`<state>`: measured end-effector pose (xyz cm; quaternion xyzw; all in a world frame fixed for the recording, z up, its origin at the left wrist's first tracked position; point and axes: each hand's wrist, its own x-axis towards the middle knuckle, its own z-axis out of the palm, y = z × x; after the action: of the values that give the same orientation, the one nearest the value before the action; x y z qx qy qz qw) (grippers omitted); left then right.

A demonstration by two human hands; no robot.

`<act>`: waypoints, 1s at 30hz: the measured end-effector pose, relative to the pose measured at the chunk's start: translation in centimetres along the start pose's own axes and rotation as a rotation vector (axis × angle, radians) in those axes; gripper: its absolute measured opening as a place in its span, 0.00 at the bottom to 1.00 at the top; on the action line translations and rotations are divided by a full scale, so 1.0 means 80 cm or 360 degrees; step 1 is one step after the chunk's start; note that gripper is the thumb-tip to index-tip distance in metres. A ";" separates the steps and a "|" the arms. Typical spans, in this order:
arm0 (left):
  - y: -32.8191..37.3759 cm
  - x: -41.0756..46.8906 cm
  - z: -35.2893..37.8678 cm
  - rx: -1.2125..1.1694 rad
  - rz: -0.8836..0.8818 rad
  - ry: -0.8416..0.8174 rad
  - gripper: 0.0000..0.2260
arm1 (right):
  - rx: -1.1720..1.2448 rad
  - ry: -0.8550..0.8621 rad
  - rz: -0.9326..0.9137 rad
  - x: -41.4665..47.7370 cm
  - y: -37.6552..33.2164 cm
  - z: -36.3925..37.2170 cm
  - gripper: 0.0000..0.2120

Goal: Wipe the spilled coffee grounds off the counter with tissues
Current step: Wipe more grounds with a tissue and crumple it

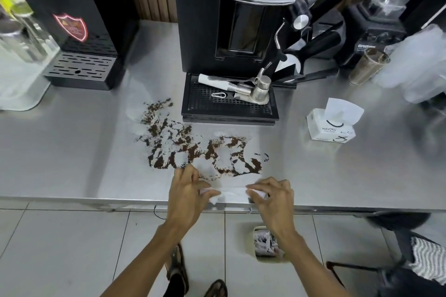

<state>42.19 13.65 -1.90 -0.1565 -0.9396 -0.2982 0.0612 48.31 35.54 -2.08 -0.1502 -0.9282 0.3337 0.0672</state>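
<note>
Both hands, left hand [187, 190] and right hand [274, 196], pinch a tissue [231, 191] at the counter [72, 152] front edge; the coffee grounds [193, 149] remain largely unwiped.

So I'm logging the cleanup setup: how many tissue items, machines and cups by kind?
Tissue held in hands: 1
Tissue box: 1
Black machines on the counter: 3
Ribbed cup: 1
Total: 6

I see grounds [193, 149] on bench [72, 152], just front-left of grinder [231, 31]. Tissue box [331, 129] right of grinder. Tissue [231, 190] at bench's front edge, before grounds. Bin [265, 241] on floor below.
</note>
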 end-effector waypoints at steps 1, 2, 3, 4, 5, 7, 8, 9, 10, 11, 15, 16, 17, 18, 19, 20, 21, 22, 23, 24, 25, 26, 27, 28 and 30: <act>0.003 0.012 0.000 0.0022 0.0002 0.0010 0.16 | 0.0009 0.0056 0.0023 0.010 -0.004 0.004 0.06; 0.006 0.023 0.000 0.0071 0.0026 -0.0009 0.16 | 0.0012 0.0115 0.0049 0.018 -0.010 0.005 0.06; 0.011 0.031 -0.004 0.0137 0.0066 -0.0023 0.16 | 0.0018 0.0166 0.0075 0.023 -0.014 0.004 0.06; 0.013 0.036 -0.011 0.0167 0.0111 -0.0010 0.15 | 0.0021 0.0211 0.0072 0.025 -0.018 0.003 0.05; 0.013 0.035 -0.020 0.0123 0.0145 0.0019 0.14 | 0.0029 0.0240 0.0048 0.022 -0.021 0.004 0.06; 0.000 0.021 -0.045 -0.0048 0.0183 0.0088 0.12 | 0.0071 0.0236 -0.0052 0.006 -0.033 0.010 0.07; -0.014 0.009 -0.058 -0.0082 0.0189 0.0105 0.12 | 0.0078 0.0206 -0.0109 -0.006 -0.042 0.017 0.07; -0.032 -0.003 -0.069 -0.0074 0.0183 0.0100 0.12 | 0.0077 0.0170 -0.0158 -0.019 -0.053 0.028 0.07; -0.053 -0.014 -0.077 -0.0040 0.0159 0.0108 0.12 | 0.0068 0.0118 -0.0199 -0.030 -0.066 0.042 0.08; -0.074 -0.020 -0.085 -0.0010 0.0127 0.0109 0.13 | 0.0047 0.0070 -0.0231 -0.037 -0.079 0.057 0.08; -0.120 -0.006 -0.089 0.0035 0.0057 0.0075 0.23 | -0.0054 0.0048 -0.0161 -0.032 -0.112 0.094 0.08; -0.118 0.006 -0.087 0.0024 0.0096 0.0069 0.23 | -0.0048 0.0086 -0.0073 -0.024 -0.114 0.095 0.09; -0.116 0.019 -0.081 0.0028 0.0141 0.0071 0.20 | -0.0042 0.0137 0.0012 -0.017 -0.114 0.094 0.09; -0.114 0.031 -0.074 0.0068 0.0172 0.0065 0.16 | -0.0049 0.0194 0.0073 -0.008 -0.114 0.091 0.09; -0.110 0.044 -0.071 0.0093 0.0187 0.0052 0.13 | -0.0057 0.0246 0.0111 0.000 -0.113 0.089 0.09; -0.106 0.052 -0.069 0.0099 0.0176 0.0040 0.13 | -0.0045 0.0283 0.0141 0.003 -0.114 0.087 0.08; -0.105 0.056 -0.072 0.0064 0.0165 0.0016 0.12 | -0.0004 0.0308 0.0159 0.004 -0.117 0.087 0.08; -0.108 0.057 -0.079 0.0026 0.0172 0.0026 0.11 | 0.0053 0.0323 0.0145 0.001 -0.122 0.088 0.08; -0.114 0.052 -0.092 -0.0004 0.0219 0.0041 0.09 | 0.0105 0.0323 0.0098 -0.005 -0.130 0.090 0.09; -0.123 0.043 -0.109 -0.0019 0.0271 0.0042 0.08 | 0.0140 0.0309 0.0025 -0.015 -0.141 0.093 0.09; -0.135 0.032 -0.127 -0.0039 0.0328 0.0043 0.07 | 0.0163 0.0290 -0.0058 -0.027 -0.154 0.100 0.09; -0.149 0.022 -0.145 -0.0049 0.0345 0.0031 0.06 | 0.0179 0.0272 -0.0142 -0.038 -0.168 0.110 0.10; -0.166 0.014 -0.161 -0.0027 0.0355 0.0007 0.04 | 0.0190 0.0246 -0.0222 -0.047 -0.182 0.123 0.10; -0.183 0.006 -0.172 0.0010 0.0336 -0.0028 0.05 | 0.0190 0.0204 -0.0296 -0.054 -0.195 0.139 0.10; -0.218 -0.003 -0.184 0.0126 0.0281 -0.0108 0.12 | 0.0137 0.0141 -0.0410 -0.056 -0.216 0.172 0.07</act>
<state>36.93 -8.43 0.59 -0.2464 -0.9347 -0.2489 0.0614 45.44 13.16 -1.71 -0.0414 -0.9207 0.3548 0.1570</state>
